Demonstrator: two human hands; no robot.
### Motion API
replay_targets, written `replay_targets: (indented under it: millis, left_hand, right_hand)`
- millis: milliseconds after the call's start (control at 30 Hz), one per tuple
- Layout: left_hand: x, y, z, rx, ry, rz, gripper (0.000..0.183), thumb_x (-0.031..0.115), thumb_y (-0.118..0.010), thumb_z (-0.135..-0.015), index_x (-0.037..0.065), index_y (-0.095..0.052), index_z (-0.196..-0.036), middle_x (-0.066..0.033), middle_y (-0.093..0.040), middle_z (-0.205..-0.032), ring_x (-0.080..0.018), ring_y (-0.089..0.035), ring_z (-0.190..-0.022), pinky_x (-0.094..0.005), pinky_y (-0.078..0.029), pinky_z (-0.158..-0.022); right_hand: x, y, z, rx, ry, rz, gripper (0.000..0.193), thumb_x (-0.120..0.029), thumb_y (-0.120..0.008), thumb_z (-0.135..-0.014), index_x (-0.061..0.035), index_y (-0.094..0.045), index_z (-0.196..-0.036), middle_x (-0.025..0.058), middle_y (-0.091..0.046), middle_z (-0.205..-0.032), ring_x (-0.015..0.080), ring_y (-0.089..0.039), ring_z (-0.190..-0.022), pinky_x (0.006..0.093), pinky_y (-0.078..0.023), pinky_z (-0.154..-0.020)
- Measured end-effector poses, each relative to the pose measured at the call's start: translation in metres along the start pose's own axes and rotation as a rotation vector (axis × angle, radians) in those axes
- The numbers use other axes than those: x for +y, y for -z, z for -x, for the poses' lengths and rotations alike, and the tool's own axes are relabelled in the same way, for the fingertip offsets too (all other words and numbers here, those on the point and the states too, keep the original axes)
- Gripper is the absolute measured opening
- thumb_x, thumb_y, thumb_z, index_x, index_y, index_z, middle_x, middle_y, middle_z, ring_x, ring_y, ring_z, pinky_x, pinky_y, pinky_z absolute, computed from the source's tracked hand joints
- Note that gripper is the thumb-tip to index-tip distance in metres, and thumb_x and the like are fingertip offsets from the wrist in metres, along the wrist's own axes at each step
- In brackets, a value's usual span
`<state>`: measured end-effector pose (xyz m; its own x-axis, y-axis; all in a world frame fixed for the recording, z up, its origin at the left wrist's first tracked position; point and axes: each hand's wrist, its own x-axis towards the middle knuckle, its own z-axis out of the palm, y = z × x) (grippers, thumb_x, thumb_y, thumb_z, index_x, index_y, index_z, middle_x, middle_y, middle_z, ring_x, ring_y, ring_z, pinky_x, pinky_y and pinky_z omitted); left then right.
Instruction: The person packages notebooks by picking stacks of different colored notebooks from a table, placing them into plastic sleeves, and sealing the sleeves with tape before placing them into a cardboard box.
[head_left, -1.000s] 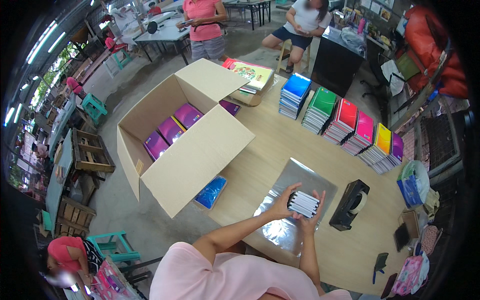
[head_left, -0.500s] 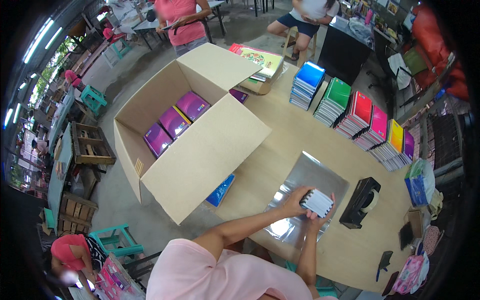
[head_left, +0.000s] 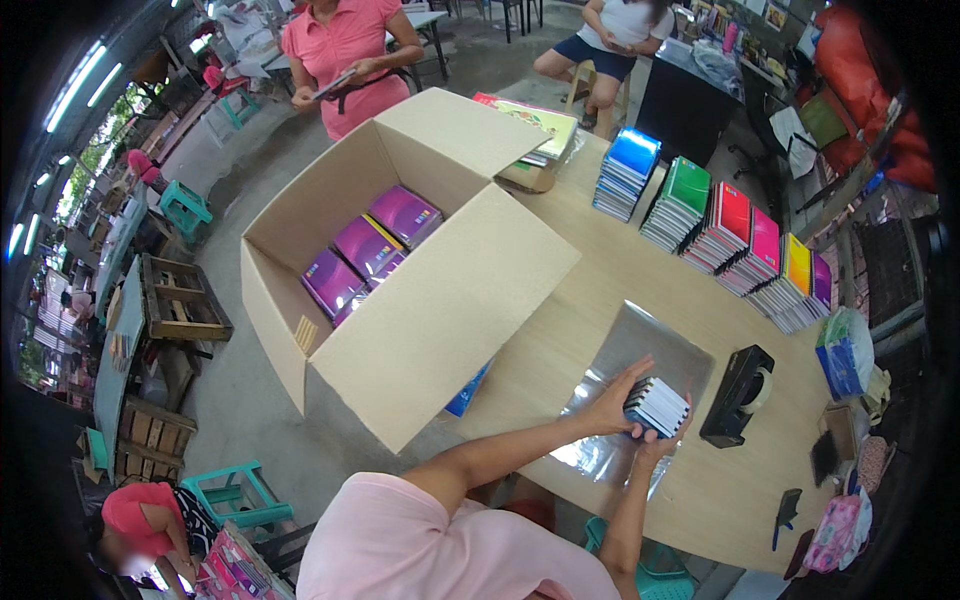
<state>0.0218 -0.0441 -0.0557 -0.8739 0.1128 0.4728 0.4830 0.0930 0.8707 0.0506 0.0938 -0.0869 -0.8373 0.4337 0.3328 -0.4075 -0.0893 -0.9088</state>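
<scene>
My left hand (head_left: pixel 608 410) and my right hand (head_left: pixel 658 446) hold a small stack of spiral-bound notebooks (head_left: pixel 660 403) between them, page edges and dark binding coils facing up. The left hand grips the stack's left side, its fingers stretched along the far edge and thumb near the bottom. From below and the right, the right hand supports it, partly hidden by the stack. Beneath both hands a clear, shiny plastic sheet or bag (head_left: pixel 640 335) lies on the wooden table (head_left: pixel 560 320). Just right of it stands a black tape dispenser (head_left: pixel 738 397) with a roll of tape.
An open cardboard box (head_left: pixel 450 300) with shrink-wrapped purple notebooks (head_left: pixel 368 247) stands at left. Colour-sorted notebook stacks (head_left: pixel 716 230) line the far right edge. A dark hand tool (head_left: pixel 787 515) lies near right. A person in pink (head_left: pixel 350 50) stands beyond the box.
My view has shifted slightly, so the table things sit a little differently. The left hand's fingers have stretched out along the stack, which has turned a little. The standing person has moved closer.
</scene>
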Motion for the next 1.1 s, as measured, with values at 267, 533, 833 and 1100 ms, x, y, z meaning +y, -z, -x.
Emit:
replay_targets:
  millis: [267,533,833,1100]
  left_hand:
    - [-0.031,-0.013,0.034,0.019,0.063,-0.109,0.084,0.026,-0.086,-0.061,0.008,-0.046,-0.133,-0.0161,-0.061,-0.113,-0.0343,-0.061,-0.106,-0.0390,-0.048,-0.090]
    - [0.018,-0.023,0.027,0.002,0.237,0.075,0.092,0.071,-0.074,-0.061,0.003,-0.052,-0.119,-0.0193,-0.064,-0.096,-0.0345,-0.064,-0.093,-0.0412,-0.050,-0.081]
    - [0.217,0.081,-0.002,-0.110,0.184,0.248,0.073,0.042,-0.073,-0.077,0.007,-0.047,-0.135,-0.0131,-0.048,-0.123,-0.0284,-0.047,-0.121,-0.0384,-0.039,-0.100]
    - [0.460,0.245,0.032,-0.896,-0.830,0.035,0.035,0.013,-0.060,-0.080,0.019,-0.048,-0.112,-0.0050,-0.055,-0.093,-0.0186,-0.056,-0.090,-0.0336,-0.042,-0.071]
  right_hand:
    - [0.040,0.023,0.039,0.022,-0.051,-0.153,0.081,-0.047,-0.082,-0.072,-0.0034,-0.045,-0.129,0.0058,-0.057,-0.096,0.0105,-0.053,-0.063,0.0221,-0.044,-0.047]
    - [0.003,0.026,0.027,0.160,0.024,0.073,0.039,-0.026,-0.066,-0.090,0.0019,-0.053,-0.115,0.0030,-0.054,-0.087,0.0103,-0.051,-0.065,0.0261,-0.046,-0.058]
    - [-0.065,0.023,-0.089,-0.913,-0.343,0.731,0.058,-0.039,-0.080,-0.072,0.0044,-0.062,-0.106,0.0150,-0.068,-0.094,0.0254,-0.065,-0.087,0.0370,-0.052,-0.080]
    - [-0.055,0.011,-0.108,-1.229,-0.054,1.472,0.088,-0.069,-0.070,-0.066,-0.0023,-0.060,-0.122,0.0241,-0.046,-0.138,0.0394,-0.044,-0.129,0.0553,-0.041,-0.099]
